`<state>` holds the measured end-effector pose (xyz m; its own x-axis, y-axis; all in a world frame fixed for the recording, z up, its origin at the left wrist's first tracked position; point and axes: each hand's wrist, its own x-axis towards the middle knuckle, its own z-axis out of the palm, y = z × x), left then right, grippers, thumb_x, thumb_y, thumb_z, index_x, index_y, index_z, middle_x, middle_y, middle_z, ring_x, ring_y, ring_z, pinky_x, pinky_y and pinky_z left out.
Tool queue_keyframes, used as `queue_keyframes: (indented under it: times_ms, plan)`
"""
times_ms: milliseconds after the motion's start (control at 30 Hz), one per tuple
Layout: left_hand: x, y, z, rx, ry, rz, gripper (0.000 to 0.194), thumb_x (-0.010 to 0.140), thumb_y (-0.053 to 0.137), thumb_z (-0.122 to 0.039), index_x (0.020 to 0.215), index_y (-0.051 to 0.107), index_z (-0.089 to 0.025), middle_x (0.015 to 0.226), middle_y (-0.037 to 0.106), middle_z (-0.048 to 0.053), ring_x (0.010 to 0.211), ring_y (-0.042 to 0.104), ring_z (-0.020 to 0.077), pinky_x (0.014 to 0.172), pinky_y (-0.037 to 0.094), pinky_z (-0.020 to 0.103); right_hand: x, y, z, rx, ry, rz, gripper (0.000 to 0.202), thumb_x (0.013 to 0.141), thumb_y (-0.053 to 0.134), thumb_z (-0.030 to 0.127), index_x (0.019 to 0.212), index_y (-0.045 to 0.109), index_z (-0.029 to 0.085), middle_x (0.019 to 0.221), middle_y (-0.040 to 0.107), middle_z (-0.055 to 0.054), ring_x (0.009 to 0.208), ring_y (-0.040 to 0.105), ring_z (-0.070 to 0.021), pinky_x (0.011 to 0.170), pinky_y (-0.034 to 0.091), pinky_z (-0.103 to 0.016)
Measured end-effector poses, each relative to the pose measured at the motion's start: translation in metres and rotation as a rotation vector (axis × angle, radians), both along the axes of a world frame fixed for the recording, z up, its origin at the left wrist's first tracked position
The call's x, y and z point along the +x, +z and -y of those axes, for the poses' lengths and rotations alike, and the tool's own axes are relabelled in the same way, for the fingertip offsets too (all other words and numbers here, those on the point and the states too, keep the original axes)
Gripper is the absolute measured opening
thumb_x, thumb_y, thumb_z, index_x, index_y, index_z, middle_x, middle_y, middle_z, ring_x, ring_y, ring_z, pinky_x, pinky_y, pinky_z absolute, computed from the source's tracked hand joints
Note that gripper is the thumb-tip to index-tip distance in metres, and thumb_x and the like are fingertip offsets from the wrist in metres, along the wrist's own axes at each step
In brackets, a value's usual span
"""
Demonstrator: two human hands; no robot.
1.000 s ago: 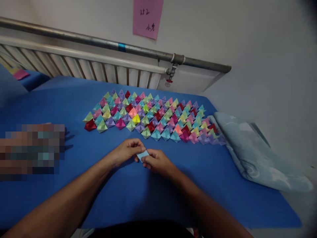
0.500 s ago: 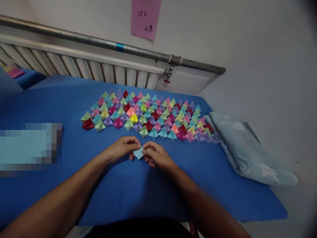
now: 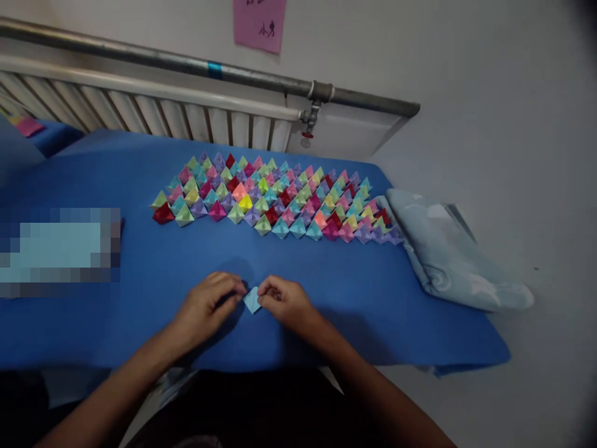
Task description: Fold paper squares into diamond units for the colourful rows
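Observation:
A small light-blue piece of folded paper point(image 3: 252, 301), diamond-shaped with a crease showing, is held just over the blue cloth in front of me. My right hand point(image 3: 288, 303) pinches its right side between thumb and fingers. On the other side, the thumb and fingertips of my left hand point(image 3: 205, 306) come together at the paper's left corner. Beyond both hands stand several rows of folded paper pieces point(image 3: 280, 229) in many colours, each with a pointed top.
The blue cloth surface point(image 3: 153, 323) runs up to a white radiator point(image 3: 196, 121) and a metal pipe point(image 3: 261, 79). A folded pale-blue patterned blanket point(image 3: 448, 255) lies at the right. At the left is a pixelated item point(image 3: 60, 246). A pink note point(image 3: 259, 25) hangs on the wall.
My hands and the light-blue paper have come nearer to me, away from the rows of folded pieces. My left hand's fingers have shifted out to the paper's corner. The camera view has tilted down.

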<state>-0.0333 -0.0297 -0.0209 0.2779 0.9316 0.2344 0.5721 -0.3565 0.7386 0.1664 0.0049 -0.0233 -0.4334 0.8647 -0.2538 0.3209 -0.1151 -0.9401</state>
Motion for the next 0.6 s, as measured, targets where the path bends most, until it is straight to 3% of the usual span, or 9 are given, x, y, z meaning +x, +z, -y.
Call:
queue_keyframes:
  times_ms: [67, 167, 367, 467, 600]
  plan:
    - [0.003, -0.003, 0.02, 0.164, -0.063, -0.108, 0.02, 0.092, 0.048, -0.016, 0.1, 0.065, -0.023, 0.104, 0.071, 0.003, 0.101, 0.061, 0.0187, 0.088, 0.046, 0.035, 0.003, -0.002, 0.011, 0.074, 0.043, 0.058, 0.007, 0.075, 0.057, 0.013, 0.075, 0.059, 0.02, 0.058, 0.05, 0.008, 0.052, 0.044, -0.007, 0.051, 0.033, -0.019]
    - [0.007, -0.009, 0.031, 0.308, -0.126, -0.245, 0.025, 0.093, 0.048, -0.012, 0.109, 0.064, -0.022, 0.11, 0.071, 0.004, 0.105, 0.059, 0.0201, 0.09, 0.043, 0.038, 0.008, 0.0, 0.022, 0.229, 0.124, 0.166, 0.011, 0.08, 0.054, 0.012, 0.078, 0.062, 0.02, 0.061, 0.055, 0.006, 0.056, 0.049, -0.0083, 0.057, 0.037, -0.02]
    - [0.011, -0.022, 0.032, 0.435, -0.171, -0.364, 0.026, 0.098, 0.042, -0.014, 0.108, 0.065, -0.018, 0.109, 0.072, 0.006, 0.103, 0.059, 0.0225, 0.087, 0.042, 0.04, 0.018, 0.007, 0.039, 0.584, 0.194, 0.437, 0.022, 0.087, 0.051, 0.012, 0.097, 0.069, 0.019, 0.096, 0.064, -0.005, 0.085, 0.061, -0.0149, 0.081, 0.048, -0.027]
    - [0.013, -0.019, 0.033, 0.508, -0.199, -0.39, 0.026, 0.098, 0.042, -0.014, 0.107, 0.066, -0.015, 0.108, 0.072, 0.008, 0.101, 0.059, 0.0226, 0.085, 0.043, 0.038, 0.021, 0.006, 0.046, 0.664, 0.229, 0.493, 0.026, 0.088, 0.049, 0.01, 0.105, 0.068, 0.017, 0.107, 0.064, -0.009, 0.095, 0.061, -0.017, 0.087, 0.049, -0.029]
    - [0.011, -0.014, 0.031, 0.527, -0.274, -0.403, 0.025, 0.098, 0.043, -0.014, 0.108, 0.066, -0.012, 0.104, 0.072, 0.01, 0.093, 0.061, 0.0208, 0.085, 0.043, 0.037, 0.023, 0.005, 0.049, 0.69, 0.3, 0.512, 0.026, 0.089, 0.051, 0.011, 0.108, 0.067, 0.017, 0.107, 0.067, -0.008, 0.1, 0.062, -0.0181, 0.093, 0.048, -0.03]
